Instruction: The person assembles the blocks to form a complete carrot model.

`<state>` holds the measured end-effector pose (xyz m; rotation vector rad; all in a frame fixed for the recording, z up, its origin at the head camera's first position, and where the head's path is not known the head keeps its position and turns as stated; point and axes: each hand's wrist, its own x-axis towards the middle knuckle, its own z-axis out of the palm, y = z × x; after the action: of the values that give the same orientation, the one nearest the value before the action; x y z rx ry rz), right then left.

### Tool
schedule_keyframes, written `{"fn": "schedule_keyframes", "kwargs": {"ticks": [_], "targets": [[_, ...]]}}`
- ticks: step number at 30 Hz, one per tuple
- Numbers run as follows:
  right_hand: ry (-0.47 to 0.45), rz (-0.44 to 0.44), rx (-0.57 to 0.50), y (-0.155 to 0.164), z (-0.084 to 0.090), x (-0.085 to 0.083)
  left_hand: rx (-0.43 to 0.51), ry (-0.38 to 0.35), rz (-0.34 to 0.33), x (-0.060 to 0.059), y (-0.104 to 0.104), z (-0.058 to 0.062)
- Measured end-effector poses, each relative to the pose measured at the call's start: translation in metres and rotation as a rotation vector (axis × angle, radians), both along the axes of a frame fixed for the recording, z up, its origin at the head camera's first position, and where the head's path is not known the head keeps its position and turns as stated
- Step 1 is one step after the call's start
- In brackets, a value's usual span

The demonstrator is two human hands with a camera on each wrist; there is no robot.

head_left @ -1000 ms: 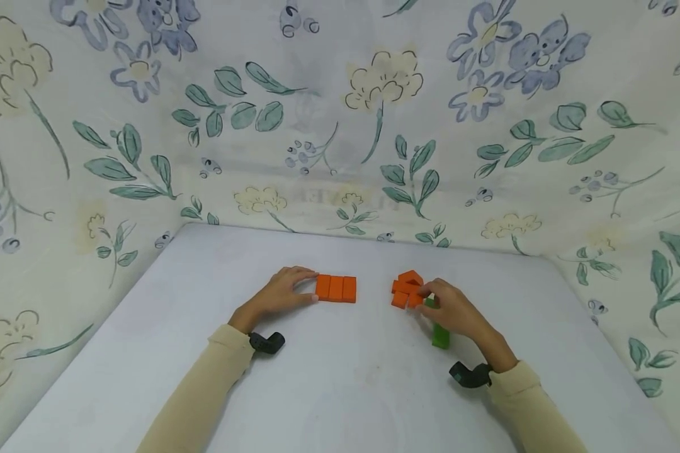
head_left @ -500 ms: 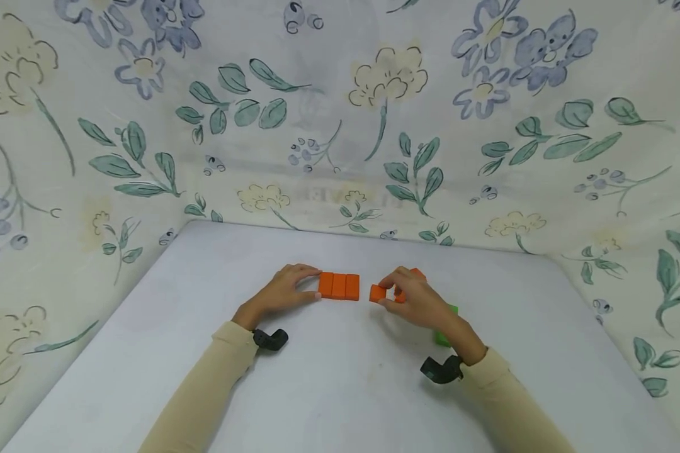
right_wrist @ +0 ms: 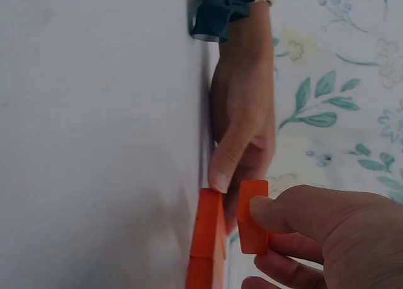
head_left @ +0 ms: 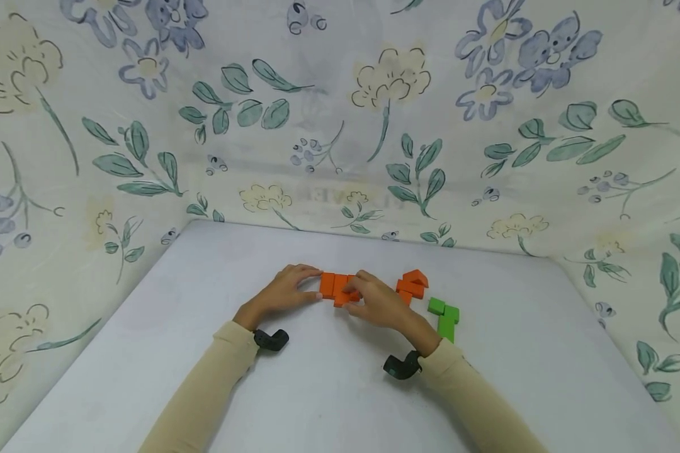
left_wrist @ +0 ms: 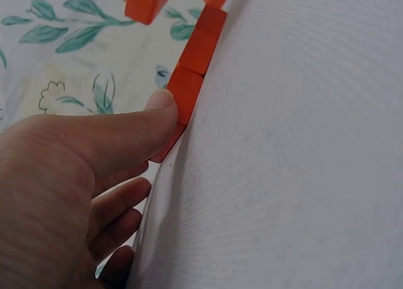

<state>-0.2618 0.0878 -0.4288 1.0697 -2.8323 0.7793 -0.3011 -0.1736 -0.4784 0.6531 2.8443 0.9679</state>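
A row of orange blocks (head_left: 327, 285) lies side by side on the white table. My left hand (head_left: 283, 291) holds the left end, thumb on the near edge and a finger on the far edge. In the left wrist view the thumb presses against an orange block (left_wrist: 185, 95) of that row. My right hand (head_left: 376, 305) pinches another orange block (right_wrist: 253, 223) between thumb and fingers, just above the row. From the head view this hand covers part of the row's right end.
A small cluster of orange blocks (head_left: 412, 288), one with a pointed top, lies right of the row. Nearer the right forearm are green blocks (head_left: 446, 322). A floral cloth (head_left: 317, 207) rises behind the table (head_left: 317, 390).
My right hand has picked an orange block from the right cluster and carried it left, over the row. The green blocks have come out from behind it. My left hand stays at the row.
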Motion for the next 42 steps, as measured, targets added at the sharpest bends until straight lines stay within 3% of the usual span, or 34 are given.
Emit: {"fn": "schedule_keyframes", "kwargs": {"ticks": [4,19,29,42], "targets": [[-0.019,-0.009,-0.007,-0.011,-0.007,-0.005,-0.004,0.008,-0.010,-0.001,0.000,0.000],[0.048,-0.016,-0.003,-0.020,-0.019,-0.005,-0.028,0.022,0.003,0.000,0.000,0.000],[0.246,0.009,0.054,-0.019,-0.034,-0.006,-0.032,0.018,-0.002,-0.001,0.001,0.000],[0.290,0.008,0.046,-0.019,-0.040,-0.005,-0.018,0.001,0.006,0.002,0.002,0.003]]}}
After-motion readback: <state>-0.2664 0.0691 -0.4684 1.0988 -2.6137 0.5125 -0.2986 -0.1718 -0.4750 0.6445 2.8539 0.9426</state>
